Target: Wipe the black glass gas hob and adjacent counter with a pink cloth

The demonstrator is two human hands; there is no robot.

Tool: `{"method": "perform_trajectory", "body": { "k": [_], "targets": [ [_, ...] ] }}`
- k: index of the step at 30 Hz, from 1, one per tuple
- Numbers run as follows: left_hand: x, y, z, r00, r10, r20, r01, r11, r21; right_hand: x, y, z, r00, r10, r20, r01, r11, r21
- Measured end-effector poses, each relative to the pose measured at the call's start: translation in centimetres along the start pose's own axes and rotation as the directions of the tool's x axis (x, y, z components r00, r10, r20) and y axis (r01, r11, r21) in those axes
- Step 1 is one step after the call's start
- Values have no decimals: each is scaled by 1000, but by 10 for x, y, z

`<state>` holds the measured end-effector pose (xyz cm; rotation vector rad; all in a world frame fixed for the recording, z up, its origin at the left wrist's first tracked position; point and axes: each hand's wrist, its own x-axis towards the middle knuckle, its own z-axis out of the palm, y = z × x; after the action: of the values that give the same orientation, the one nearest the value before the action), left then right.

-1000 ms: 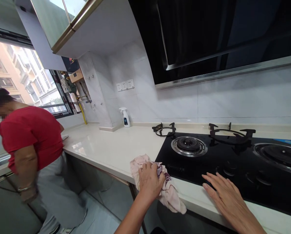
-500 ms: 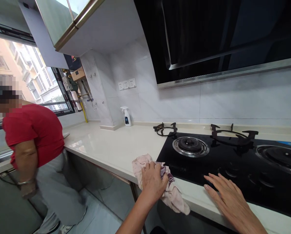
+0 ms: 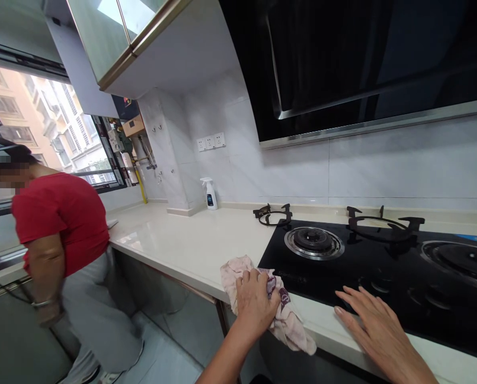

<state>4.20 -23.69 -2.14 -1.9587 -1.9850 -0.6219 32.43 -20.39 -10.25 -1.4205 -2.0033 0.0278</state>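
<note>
Bunched on the counter's front edge is a pale pink cleaning cloth (image 3: 234,272) with dark purple print, one end hanging over the edge. My left hand (image 3: 256,301) presses on it with curled fingers, just left of the black glass gas cooktop (image 3: 298,274). My right hand (image 3: 376,325) is open, fingers spread, resting at the cooktop's front edge with nothing in it. A round burner (image 3: 314,242) sits in the cooktop beyond my left hand. Two black pan supports (image 3: 274,217) are off their burners, toward the back; the larger support (image 3: 384,230) stands behind the right burner (image 3: 458,261).
A white spray bottle (image 3: 210,194) stands by the wall, below the sockets (image 3: 210,142). The black range hood (image 3: 342,69) hangs low above the cooktop. At the left, a person in a red shirt (image 3: 68,218) bends beside the pale counter (image 3: 162,232).
The view has shifted slightly, so everything sits a little lower and further right. Both hands and the cloth keep nearly the same place on the counter.
</note>
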Motion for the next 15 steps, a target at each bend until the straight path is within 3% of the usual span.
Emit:
{"method": "perform_trajectory", "body": {
  "k": [15],
  "targets": [
    [0, 6, -6, 1000, -1, 23, 0, 999, 36, 0, -4, -1, 1000, 7, 13, -7, 1000, 3]
  ]
}}
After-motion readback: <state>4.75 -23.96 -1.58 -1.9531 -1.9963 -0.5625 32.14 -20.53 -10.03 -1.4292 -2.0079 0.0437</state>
